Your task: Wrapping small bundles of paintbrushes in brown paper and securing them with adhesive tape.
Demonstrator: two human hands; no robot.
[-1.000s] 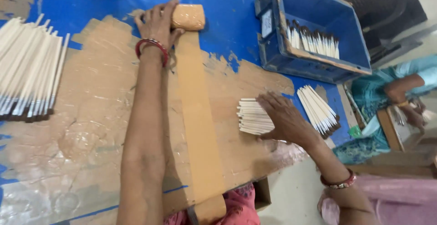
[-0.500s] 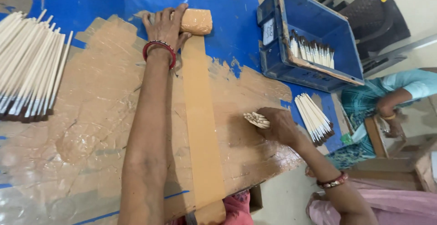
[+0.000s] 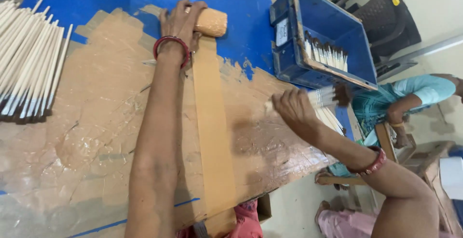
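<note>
**Left hand on the roller, right hand lifting a bundle of sticks**

The left hand [image 3: 181, 22] lies far out over the worktop [image 3: 96, 122], fingers curled over a tan cylindrical roller [image 3: 210, 22] at the far end of a long tan strip [image 3: 212, 137]. That strip runs straight from the roller to the worktop's near edge, lying flat on the taped-over brown surface. A red bangle [image 3: 170, 45] circles the left wrist.

Over at the right edge, the right hand [image 3: 292, 108] is clenched around a bundle of thin pale sticks [image 3: 322, 96], held clear above the surface, blurred. Just beneath and beside it, more sticks [image 3: 333, 120] lie at the worktop's right edge.

A blue crate [image 3: 337, 31] sits at the far right corner, dark-tipped sticks [image 3: 325, 54] lined up inside. Along the left edge, a big fan of pale sticks [image 3: 26, 64] rests flat, well apart from both hands.

Beyond the right edge, another person in a teal top [image 3: 410, 91] sits low.
</note>
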